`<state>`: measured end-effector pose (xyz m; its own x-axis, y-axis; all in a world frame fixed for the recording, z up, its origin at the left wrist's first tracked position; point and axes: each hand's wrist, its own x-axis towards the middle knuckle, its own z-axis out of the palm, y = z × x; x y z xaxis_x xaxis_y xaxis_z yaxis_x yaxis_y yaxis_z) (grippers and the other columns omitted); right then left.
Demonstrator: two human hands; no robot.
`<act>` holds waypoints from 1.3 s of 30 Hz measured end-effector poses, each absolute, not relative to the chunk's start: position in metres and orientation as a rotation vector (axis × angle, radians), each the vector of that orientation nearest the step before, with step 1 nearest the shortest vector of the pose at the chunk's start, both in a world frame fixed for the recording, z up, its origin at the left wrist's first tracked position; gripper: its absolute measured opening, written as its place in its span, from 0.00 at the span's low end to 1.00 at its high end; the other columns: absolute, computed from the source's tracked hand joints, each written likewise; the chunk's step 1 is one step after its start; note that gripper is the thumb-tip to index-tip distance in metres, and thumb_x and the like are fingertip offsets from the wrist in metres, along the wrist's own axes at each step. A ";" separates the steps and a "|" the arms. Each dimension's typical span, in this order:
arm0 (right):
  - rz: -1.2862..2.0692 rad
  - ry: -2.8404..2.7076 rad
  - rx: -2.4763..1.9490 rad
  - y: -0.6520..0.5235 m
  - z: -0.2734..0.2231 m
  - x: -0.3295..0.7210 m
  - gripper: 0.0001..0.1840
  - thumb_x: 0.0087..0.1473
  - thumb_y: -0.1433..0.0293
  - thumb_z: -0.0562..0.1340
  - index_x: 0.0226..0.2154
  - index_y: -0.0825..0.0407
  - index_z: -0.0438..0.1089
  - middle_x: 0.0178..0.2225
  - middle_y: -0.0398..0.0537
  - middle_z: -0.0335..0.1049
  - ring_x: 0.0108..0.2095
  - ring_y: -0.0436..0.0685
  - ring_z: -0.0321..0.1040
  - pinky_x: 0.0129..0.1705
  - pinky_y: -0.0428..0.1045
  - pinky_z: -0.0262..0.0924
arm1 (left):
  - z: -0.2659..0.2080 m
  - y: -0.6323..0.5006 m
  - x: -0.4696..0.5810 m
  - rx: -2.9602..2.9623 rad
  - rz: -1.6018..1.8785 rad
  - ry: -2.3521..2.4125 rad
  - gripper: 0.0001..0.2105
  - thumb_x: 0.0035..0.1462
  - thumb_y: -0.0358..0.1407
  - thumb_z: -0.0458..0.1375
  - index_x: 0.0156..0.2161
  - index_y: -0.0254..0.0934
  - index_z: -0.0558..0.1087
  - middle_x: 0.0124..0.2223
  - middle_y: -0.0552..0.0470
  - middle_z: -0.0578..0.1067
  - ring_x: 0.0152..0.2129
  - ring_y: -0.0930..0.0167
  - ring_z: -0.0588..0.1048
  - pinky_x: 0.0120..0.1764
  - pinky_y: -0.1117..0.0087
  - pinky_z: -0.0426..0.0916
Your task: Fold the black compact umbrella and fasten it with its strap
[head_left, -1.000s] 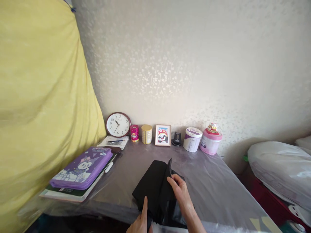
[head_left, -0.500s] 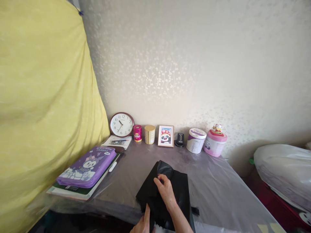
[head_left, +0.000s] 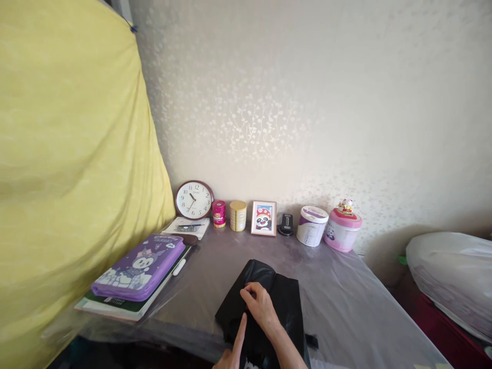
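Now right hand point(head_left: 261, 307) flattens black bag point(head_left: 286, 302); left forefinger point(head_left: 241, 330) extended again.

A plain glossy black plastic bag point(head_left: 269, 302) lies at lower centre. At left, a purple cartoon-printed zip case point(head_left: 140, 267) and a yellow fabric curtain point(head_left: 69, 169). Above, cream wallpaper point(head_left: 307, 102) carries a pale floral-sprig pattern.

I see that the flap of the black bag point(head_left: 265, 307), raised upright a second ago, now lies folded down flat. My right hand point(head_left: 260, 307) has shifted leftward from the flap's edge and rests atop the fold. My left hand point(head_left: 235, 348) has slid its forefinger further up the bag.
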<state>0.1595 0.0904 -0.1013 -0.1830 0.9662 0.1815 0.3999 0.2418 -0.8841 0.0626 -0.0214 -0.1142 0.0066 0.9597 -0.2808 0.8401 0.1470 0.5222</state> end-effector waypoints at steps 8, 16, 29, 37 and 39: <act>0.939 -1.988 -1.116 0.084 -0.095 0.166 0.13 0.54 0.67 0.55 0.32 0.53 0.75 0.35 0.47 0.72 0.36 0.54 0.68 0.40 0.46 0.60 | -0.114 -0.014 0.067 1.778 0.107 1.880 0.34 0.57 0.30 0.47 0.65 0.47 0.36 0.43 0.42 0.73 0.41 0.62 0.75 0.42 0.65 0.65; 0.700 -2.326 -0.811 0.066 -0.077 0.182 0.12 0.56 0.73 0.55 0.37 0.54 0.74 0.43 0.47 0.71 0.45 0.52 0.67 0.48 0.45 0.58 | -0.116 -0.011 0.063 1.665 0.221 1.826 0.33 0.57 0.29 0.45 0.66 0.36 0.37 0.46 0.41 0.74 0.40 0.64 0.75 0.40 0.70 0.65; 0.156 -2.623 -1.028 0.145 -0.087 0.193 0.13 0.61 0.67 0.54 0.44 0.49 0.71 0.52 0.46 0.65 0.58 0.56 0.54 0.62 0.57 0.36 | -0.133 -0.006 0.062 1.620 0.221 1.818 0.35 0.57 0.31 0.47 0.65 0.35 0.32 0.50 0.38 0.71 0.44 0.59 0.72 0.45 0.62 0.64; 0.235 -2.327 -1.254 0.186 -0.083 0.216 0.14 0.60 0.68 0.53 0.38 0.53 0.73 0.43 0.54 0.71 0.48 0.60 0.66 0.54 0.56 0.51 | -0.115 -0.013 0.064 1.624 0.162 1.840 0.35 0.58 0.32 0.46 0.65 0.38 0.30 0.46 0.40 0.73 0.43 0.59 0.73 0.41 0.64 0.64; 0.283 -2.182 -1.322 0.192 -0.081 0.232 0.16 0.59 0.68 0.51 0.39 0.55 0.73 0.43 0.56 0.71 0.46 0.61 0.67 0.52 0.55 0.55 | -0.110 -0.016 0.065 1.598 0.172 1.865 0.35 0.59 0.32 0.46 0.65 0.38 0.29 0.46 0.41 0.73 0.44 0.57 0.73 0.42 0.61 0.63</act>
